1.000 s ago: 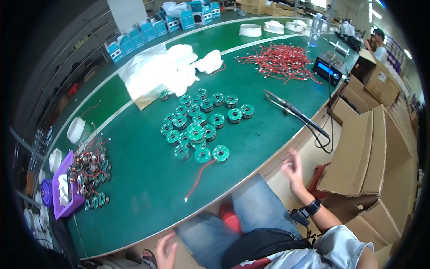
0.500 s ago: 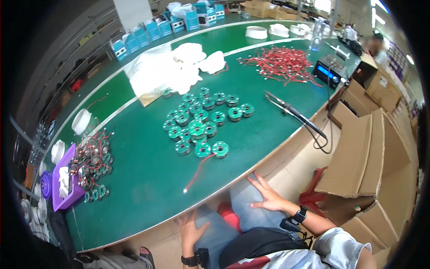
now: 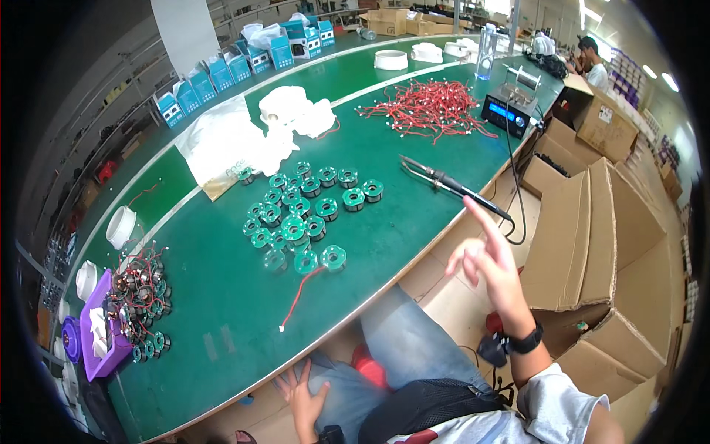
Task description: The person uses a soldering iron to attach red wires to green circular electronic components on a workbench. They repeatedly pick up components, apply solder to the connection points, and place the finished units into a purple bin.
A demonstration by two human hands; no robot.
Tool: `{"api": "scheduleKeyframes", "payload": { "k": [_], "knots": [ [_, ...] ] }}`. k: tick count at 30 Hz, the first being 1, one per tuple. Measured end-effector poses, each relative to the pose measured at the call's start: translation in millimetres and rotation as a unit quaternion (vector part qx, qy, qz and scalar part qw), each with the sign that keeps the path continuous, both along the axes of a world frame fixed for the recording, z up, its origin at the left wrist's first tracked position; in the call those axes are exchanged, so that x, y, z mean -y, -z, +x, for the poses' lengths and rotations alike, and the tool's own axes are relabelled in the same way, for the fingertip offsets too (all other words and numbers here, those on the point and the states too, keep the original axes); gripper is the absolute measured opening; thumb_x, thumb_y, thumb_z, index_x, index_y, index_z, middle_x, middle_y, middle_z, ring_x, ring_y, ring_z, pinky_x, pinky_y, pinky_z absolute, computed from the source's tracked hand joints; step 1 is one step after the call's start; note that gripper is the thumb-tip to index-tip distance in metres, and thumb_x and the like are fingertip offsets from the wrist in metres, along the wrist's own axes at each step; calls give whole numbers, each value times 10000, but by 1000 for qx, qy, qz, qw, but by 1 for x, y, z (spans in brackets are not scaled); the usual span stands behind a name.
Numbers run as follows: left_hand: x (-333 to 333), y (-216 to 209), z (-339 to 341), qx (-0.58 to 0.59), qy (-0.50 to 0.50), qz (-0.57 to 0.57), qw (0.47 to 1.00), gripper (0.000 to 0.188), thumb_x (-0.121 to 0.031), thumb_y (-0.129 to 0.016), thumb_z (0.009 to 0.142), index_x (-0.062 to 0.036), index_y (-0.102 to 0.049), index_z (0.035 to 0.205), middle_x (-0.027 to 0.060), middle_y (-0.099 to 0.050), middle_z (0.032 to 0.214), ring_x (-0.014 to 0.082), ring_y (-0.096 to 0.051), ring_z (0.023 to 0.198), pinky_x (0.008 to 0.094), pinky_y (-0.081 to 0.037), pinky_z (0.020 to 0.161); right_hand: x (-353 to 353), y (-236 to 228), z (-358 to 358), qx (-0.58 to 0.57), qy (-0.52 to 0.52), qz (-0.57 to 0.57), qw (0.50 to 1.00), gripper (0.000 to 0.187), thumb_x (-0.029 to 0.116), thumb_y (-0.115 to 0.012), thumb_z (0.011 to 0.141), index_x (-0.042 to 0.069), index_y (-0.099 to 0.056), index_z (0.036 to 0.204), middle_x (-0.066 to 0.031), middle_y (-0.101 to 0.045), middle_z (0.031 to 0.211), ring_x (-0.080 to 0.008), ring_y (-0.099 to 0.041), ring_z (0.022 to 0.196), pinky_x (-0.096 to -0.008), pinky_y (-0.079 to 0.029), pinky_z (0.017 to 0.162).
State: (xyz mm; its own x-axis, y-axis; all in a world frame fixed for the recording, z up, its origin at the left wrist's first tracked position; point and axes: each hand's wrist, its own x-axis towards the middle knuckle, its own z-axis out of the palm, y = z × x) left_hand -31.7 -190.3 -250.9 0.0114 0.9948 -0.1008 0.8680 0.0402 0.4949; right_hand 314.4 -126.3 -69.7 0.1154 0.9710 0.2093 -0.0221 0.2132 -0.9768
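My right hand (image 3: 488,266) is raised in front of the table's near edge, index finger stretched out and the other fingers partly curled, with nothing in it. Its fingertip appears beside the black handle of a soldering iron (image 3: 473,195) on the green table; whether they touch I cannot tell. My left hand (image 3: 303,401) lies spread and empty on my thigh. Several ring-shaped coils with green circuit boards (image 3: 293,228) cluster mid-table. From the nearest coil (image 3: 333,257) a red wire (image 3: 296,300) with a white connector runs toward me.
A pile of red wires (image 3: 433,107) lies at the back, beside a soldering station (image 3: 506,112). White plastic bags (image 3: 229,144) lie behind the coils. A purple tray (image 3: 109,359) and wired coils (image 3: 140,288) are at left. Open cardboard boxes (image 3: 569,244) stand at right.
My right hand has lifted off my thigh and moved up and right toward the soldering iron, index finger extended. My left hand stays on my thigh. The view has shifted to the right.
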Motion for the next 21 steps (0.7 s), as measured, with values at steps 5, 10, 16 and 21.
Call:
{"api": "scheduleKeyframes", "payload": {
  "k": [5,10,16,21],
  "knots": [
    [4,4,-6,-14,-6,-8,1000,631,-320,-688,632,-169,-504,1216,150,-243,1392,504,-105,1247,540,-109,1027,17,35,-4,96,-323,-207,918,464,266,-513,868,30,-405,1252,-66,-578,889,-112,-575,709,-211,-431,587],
    [7,12,-16,68,-25,35,997,725,-290,-732,596,-126,-458,1246,195,-236,1379,461,-155,1254,487,-155,1035,5,125,-16,396,-287,-36,872,683,429,-706,661,126,-468,1224,-175,-413,1160,-272,-360,1121,-385,-342,899],
    [-2,27,-22,243,-204,93,944,819,-275,-787,581,32,-392,1229,246,-375,1247,294,-331,1181,369,-289,974,-11,174,-43,538,-163,50,825,888,509,-719,568,157,-362,1301,-252,-264,1304,-439,-223,1205,-497,-244,983],
    [-10,40,-26,295,-215,75,928,954,-176,-780,564,18,-247,1331,189,-271,1357,284,-229,1263,345,-191,1028,-14,178,-33,439,-202,5,875,890,465,-710,604,156,-305,1334,-277,-192,1356,-448,-203,1244,-495,-219,1014]
  ]
}}
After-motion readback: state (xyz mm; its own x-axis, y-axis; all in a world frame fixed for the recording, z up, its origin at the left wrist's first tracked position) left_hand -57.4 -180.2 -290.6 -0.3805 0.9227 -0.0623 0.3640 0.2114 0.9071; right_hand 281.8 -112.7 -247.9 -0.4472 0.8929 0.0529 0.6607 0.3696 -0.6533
